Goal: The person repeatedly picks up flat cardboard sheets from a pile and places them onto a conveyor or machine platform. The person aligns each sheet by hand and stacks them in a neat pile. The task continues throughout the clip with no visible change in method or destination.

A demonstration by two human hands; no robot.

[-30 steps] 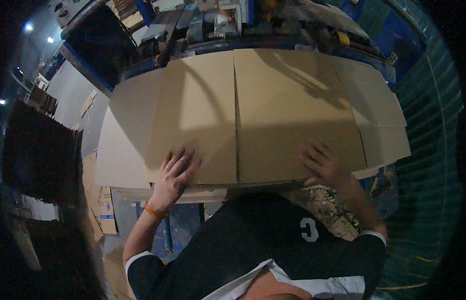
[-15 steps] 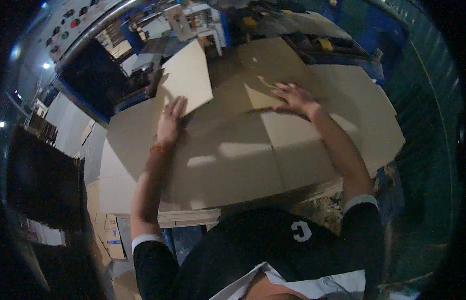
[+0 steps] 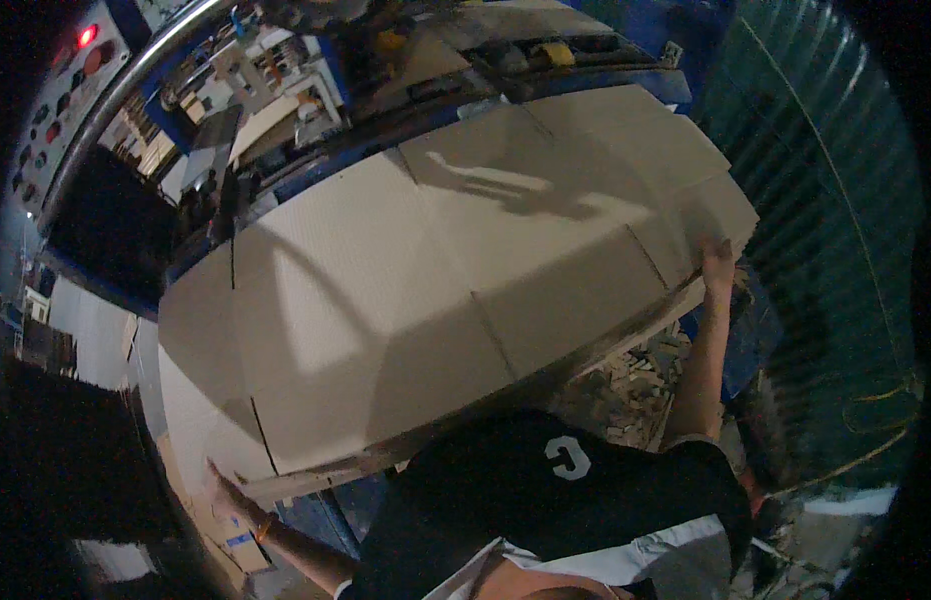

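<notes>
A wide brown cardboard sheet (image 3: 385,290) with slots and crease lines lies before me on a stack of cardboard. My left hand (image 3: 230,497) is at its near left corner, with the fingers around the edge. At the right end, my right hand (image 3: 717,262) grips the sheet's edge, the fingertips showing on top and the rest going over the side. Shadows fall across the board's surface.
Beyond the sheet is a dark machine bed (image 3: 455,85) with a metal rail. A control panel with buttons (image 3: 60,110) stands at the far left. Green corrugated sheeting (image 3: 835,250) rises on the right. Cardboard scraps (image 3: 635,390) lie below the near edge.
My hands have moved from the middle of the cardboard out to its two ends. The raised, pale piece at the left is gone from view, and a sheet now lies flat and turned.
</notes>
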